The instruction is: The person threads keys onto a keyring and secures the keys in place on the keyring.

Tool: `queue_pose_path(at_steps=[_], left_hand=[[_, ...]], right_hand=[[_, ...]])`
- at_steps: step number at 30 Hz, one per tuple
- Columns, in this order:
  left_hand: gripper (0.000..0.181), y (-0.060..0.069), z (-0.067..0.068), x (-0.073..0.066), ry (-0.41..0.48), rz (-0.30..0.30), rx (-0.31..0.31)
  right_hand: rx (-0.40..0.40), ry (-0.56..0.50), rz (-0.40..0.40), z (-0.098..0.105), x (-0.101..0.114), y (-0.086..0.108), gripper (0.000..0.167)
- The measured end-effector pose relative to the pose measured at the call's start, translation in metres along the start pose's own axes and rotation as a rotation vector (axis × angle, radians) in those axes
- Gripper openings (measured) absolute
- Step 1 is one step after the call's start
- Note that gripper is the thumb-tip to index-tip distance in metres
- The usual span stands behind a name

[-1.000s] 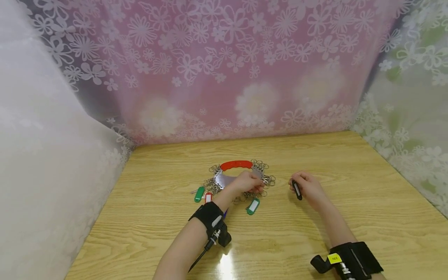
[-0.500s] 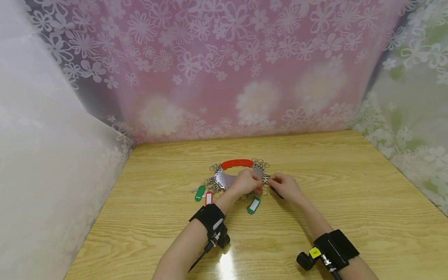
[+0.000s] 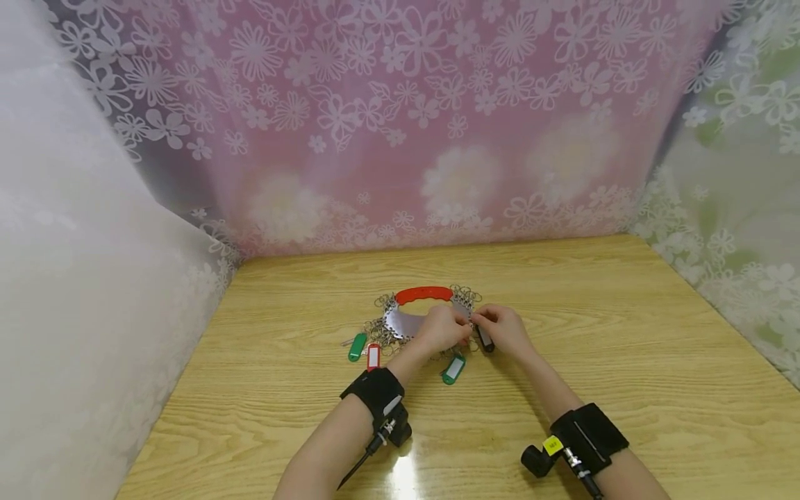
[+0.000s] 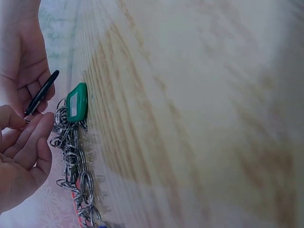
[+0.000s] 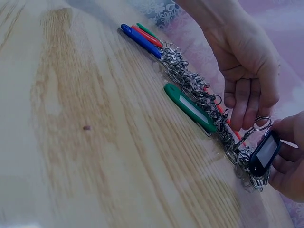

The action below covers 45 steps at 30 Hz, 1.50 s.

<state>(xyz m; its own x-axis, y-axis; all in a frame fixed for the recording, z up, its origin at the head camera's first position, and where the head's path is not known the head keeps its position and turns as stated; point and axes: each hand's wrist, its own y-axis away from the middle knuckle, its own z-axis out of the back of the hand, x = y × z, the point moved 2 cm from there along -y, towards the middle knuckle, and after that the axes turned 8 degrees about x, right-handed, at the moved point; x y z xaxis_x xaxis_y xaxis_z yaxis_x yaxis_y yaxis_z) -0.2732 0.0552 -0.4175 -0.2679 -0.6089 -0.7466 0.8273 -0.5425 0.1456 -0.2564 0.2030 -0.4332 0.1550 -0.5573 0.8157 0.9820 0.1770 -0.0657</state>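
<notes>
My left hand (image 3: 442,328) reaches over a metal key holder plate (image 3: 403,323) with a red handle (image 3: 425,294). Its thumb and fingers pinch a split ring (image 5: 262,124) attached at the plate's right side. Close against it, my right hand (image 3: 507,332) pinches a black key tag (image 5: 265,154) with a white label by its ring end. In the right wrist view the tag hangs beside the split ring; whether the two are linked is hard to tell. A green key tag (image 3: 454,369) lies at the holder's front edge.
Several metal rings (image 5: 190,83) crowd the holder's rim. At its left lie another green tag (image 3: 357,346) and a red tag (image 3: 373,355). The right wrist view also shows a blue tag (image 5: 140,40). Flowered curtains (image 3: 400,139) stand behind the wooden table (image 3: 300,292).
My right hand has moved left with the black key tag, from apart on the table's right to meeting my left hand at the holder. The left hand has stayed nearly still.
</notes>
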Motion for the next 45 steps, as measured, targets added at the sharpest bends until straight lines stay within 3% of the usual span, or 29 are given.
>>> queue_pose_path(at_steps=[13,18,29,40,45], left_hand=[[0.020,-0.0006,-0.0010,-0.0001,-0.033,0.007,-0.017],[0.019,-0.0002,-0.0010,-0.0008,-0.028,-0.006,-0.032],[0.019,-0.0007,-0.0019,-0.0005,-0.009,0.034,-0.059],[0.014,0.0009,0.0005,-0.0008,0.006,0.033,-0.070],[0.015,0.0017,0.0001,-0.0001,0.034,0.028,-0.064]], right_hand=[[0.026,0.001,0.037,0.0010,0.0008,0.0029,0.017],[-0.006,0.015,0.075,0.0003,-0.0004,0.0028,0.018],[-0.090,0.068,0.126,-0.0057,-0.0020,0.0024,0.018],[-0.093,0.118,0.262,-0.0072,0.0014,0.0034,0.008],[-0.112,0.135,0.269,-0.0085,0.0001,0.0035,0.007]])
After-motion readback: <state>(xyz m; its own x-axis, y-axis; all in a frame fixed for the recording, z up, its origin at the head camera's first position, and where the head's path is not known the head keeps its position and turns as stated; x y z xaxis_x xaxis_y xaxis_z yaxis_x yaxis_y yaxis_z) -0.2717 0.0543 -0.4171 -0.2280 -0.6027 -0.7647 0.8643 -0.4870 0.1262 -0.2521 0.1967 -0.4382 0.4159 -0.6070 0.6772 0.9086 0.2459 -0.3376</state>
